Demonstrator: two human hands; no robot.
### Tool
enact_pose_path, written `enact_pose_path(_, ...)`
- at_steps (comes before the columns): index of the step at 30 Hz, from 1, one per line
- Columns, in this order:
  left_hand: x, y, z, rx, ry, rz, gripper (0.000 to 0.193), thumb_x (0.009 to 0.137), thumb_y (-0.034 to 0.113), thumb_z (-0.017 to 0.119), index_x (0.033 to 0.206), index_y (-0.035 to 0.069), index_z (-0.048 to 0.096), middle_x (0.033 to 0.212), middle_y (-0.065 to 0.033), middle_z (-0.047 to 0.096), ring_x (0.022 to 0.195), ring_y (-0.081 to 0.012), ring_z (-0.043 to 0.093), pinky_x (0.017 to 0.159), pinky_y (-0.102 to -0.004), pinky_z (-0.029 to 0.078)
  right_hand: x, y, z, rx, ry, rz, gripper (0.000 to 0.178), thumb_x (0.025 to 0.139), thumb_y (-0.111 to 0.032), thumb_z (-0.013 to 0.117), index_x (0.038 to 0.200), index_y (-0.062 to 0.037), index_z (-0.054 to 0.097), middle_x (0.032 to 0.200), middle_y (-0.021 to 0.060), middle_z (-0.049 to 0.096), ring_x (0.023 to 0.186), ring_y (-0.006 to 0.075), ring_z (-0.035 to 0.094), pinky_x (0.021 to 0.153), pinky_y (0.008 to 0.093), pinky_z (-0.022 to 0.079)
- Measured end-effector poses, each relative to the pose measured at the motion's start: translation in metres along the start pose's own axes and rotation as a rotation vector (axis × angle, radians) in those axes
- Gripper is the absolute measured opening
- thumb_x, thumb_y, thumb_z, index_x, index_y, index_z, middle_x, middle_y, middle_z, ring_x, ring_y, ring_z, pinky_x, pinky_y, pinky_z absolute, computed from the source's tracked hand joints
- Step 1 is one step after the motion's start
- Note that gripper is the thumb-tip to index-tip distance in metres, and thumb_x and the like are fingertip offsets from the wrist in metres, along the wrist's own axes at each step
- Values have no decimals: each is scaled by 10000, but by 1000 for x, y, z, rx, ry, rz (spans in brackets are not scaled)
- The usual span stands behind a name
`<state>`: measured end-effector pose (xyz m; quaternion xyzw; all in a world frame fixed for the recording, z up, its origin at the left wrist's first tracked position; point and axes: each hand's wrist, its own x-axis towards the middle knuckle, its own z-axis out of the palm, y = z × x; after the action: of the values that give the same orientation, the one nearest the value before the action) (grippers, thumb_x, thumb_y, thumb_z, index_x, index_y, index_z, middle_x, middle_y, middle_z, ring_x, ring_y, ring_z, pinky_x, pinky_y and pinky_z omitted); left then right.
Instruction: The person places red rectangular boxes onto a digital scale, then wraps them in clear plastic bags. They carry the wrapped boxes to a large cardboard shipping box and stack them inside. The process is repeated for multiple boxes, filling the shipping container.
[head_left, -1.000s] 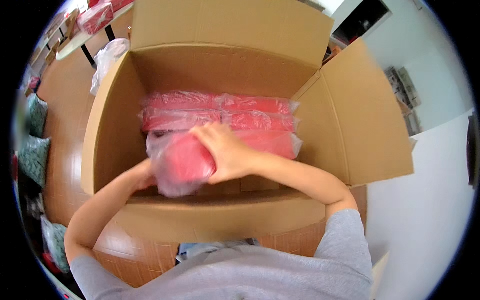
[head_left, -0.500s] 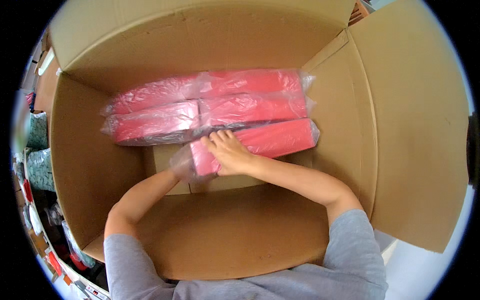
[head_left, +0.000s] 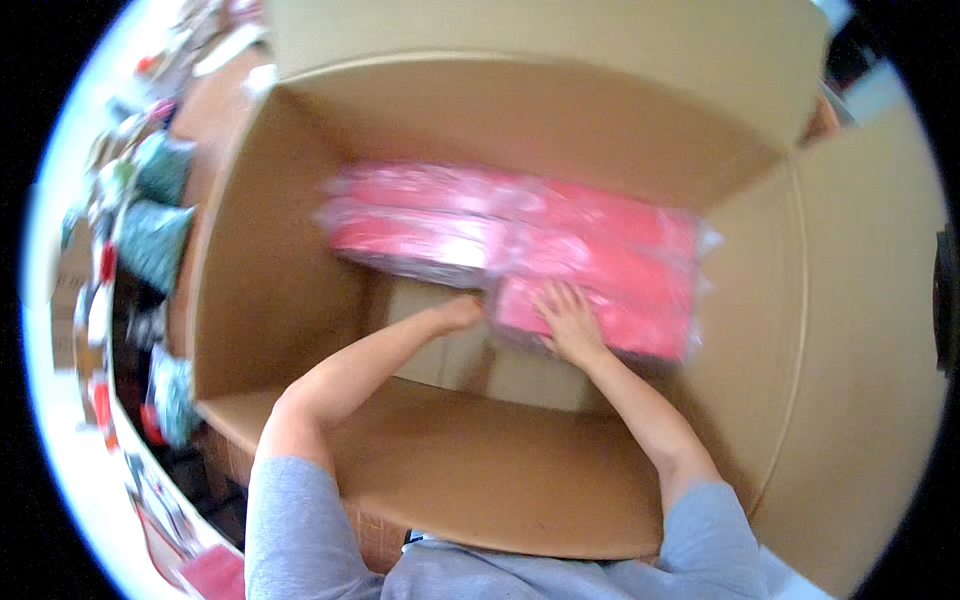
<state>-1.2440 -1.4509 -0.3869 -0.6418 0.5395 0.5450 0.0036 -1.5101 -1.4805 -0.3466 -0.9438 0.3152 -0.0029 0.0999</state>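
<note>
Several red blocks in clear plastic bags lie in rows on the floor of a large cardboard box. At the front right is one bagged red block, pressed close to the row behind it. On top of it rests my right hand, open, with its fingers spread. My left hand is at the block's left end, its fingers curled in. Blur and the hand itself hide what those fingers hold. Farther left, two bagged red blocks lie one behind the other.
The box's right flap and far flap stand folded outward. Bare cardboard floor shows at the front left inside the box. Outside on the left are greenish bags and assorted goods along a wall.
The front right block has moved back against the row behind it and lies straighter. My right hand has flattened on its top. The view has shifted, so the box appears farther right.
</note>
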Motion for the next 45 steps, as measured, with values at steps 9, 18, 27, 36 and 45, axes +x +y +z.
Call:
enact_pose_path(9, -360, 31, -90, -378, 619, 398, 391, 1000, 280, 443, 1299, 32, 495, 1203, -103, 596, 1138, -168, 541, 1016, -329, 395, -1, -69, -86, 262, 22, -3, 701, 793, -247, 694, 1368, -28, 356, 1301, 228, 432, 1221, 386, 410, 1039, 475, 343)
enact_pose_path(18, -626, -206, 286, -1181, 1652, -81, 199, 973, 144, 457, 1065, 45, 603, 947, -34, 632, 842, -118, 583, 765, -273, 492, 24, -384, -229, 450, 371, -704, 284, 821, -63, 598, 1097, -4, 562, 1032, 175, 579, 1005, 332, 540, 906, 404, 425)
enact_pose_path(27, -707, -202, 512, -2011, 2131, -252, 190, 972, 122, 434, 1059, 61, 591, 974, -41, 646, 832, -99, 591, 733, -233, 466, -64, -770, -109, 501, -134, -1310, 292, 812, -81, 647, 1089, -17, 580, 1003, 149, 601, 977, 303, 575, 850, 393, 460)
enact_pose_path(36, -804, -300, 541, -1790, 2563, -215, 171, 972, 149, 459, 1055, 74, 588, 952, -34, 639, 843, -105, 596, 744, -242, 455, -136, -1060, -4, 618, -378, -1675, 468, 796, -102, 695, 1214, -20, 501, 1005, 148, 587, 951, 280, 580, 816, 361, 477)
enact_pose_path(45, -898, -457, 551, -1804, 2882, -490, 278, 963, 199, 488, 1220, 92, 481, 1062, -41, 601, 934, -103, 570, 788, -260, 444, -70, -1274, 80, 866, -696, -1289, 628, 784, -206, 758, 1289, -2, 445, 1091, 116, 569, 1015, 217, 561, 857, 339, 468)
